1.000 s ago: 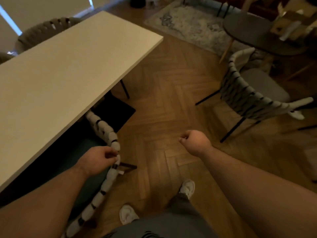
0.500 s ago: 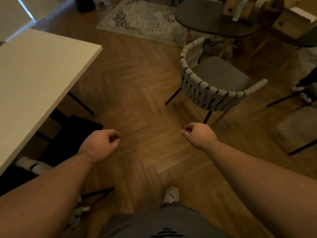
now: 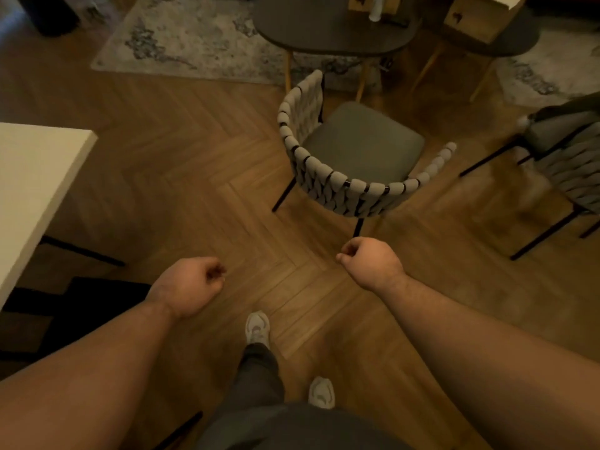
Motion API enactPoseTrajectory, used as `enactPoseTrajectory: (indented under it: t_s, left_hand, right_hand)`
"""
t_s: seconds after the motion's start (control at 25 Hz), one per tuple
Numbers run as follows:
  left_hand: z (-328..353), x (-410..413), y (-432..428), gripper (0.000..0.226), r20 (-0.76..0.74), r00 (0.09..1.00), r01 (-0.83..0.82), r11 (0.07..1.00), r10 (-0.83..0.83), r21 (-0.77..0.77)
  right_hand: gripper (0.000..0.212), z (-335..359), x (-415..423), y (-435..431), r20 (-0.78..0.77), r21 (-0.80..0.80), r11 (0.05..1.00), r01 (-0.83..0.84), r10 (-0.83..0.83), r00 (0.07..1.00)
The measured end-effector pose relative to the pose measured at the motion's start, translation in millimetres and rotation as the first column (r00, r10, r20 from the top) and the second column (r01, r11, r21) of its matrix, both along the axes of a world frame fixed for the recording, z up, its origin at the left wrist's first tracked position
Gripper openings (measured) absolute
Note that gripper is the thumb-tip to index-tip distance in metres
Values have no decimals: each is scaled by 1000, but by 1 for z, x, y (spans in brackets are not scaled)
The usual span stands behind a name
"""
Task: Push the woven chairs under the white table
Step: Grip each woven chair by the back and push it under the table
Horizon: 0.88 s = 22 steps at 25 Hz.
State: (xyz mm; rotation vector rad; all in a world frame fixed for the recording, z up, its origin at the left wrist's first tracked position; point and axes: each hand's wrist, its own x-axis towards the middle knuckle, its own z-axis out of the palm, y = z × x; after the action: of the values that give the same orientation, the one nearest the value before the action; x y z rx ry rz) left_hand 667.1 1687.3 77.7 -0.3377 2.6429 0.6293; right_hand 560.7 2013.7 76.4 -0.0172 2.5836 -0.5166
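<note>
While the left hand [image 3: 190,287] and right hand [image 3: 370,263] hovered over the herringbone floor [image 3: 168,151], the fingers of each curled into a fist on nothing, a woven chair [image 3: 341,190] stood just ahead, its back toward the person and well apart from the white table [image 3: 32,177] at the left edge. A second woven chair [image 3: 574,170] sat at the far right, also out in the open. By this view, at least two chairs were left to push in; shadow beneath the surface hid anything already tucked there.
</note>
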Motion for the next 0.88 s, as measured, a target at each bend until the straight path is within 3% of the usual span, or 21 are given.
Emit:
enactPoseTrajectory:
  t_s: [0.28, 0.48, 0.72, 0.88]
  left_hand:
    - [-14, -144, -33, 34, 48, 985, 165, 986, -166, 27]
    - [-18, -219, -21, 46, 110, 942, 321, 947, -319, -7]
    - [-47, -310, 44, 79, 240, 896, 372, 926, -375, 57]
    - [-59, -375, 87, 77, 172, 865, 481, 877, -471, -20]
  right_hand:
    - [25, -3, -91, -34, -16, 16, 986, 167, -167, 986]
    - [41, -9, -136, -39, 1, -63, 968, 242, -243, 970]
    - [62, -37, -210, -13, 87, -23, 988, 151, -149, 985]
    - [54, -48, -270, 4, 158, 65, 998, -3, -7, 987]
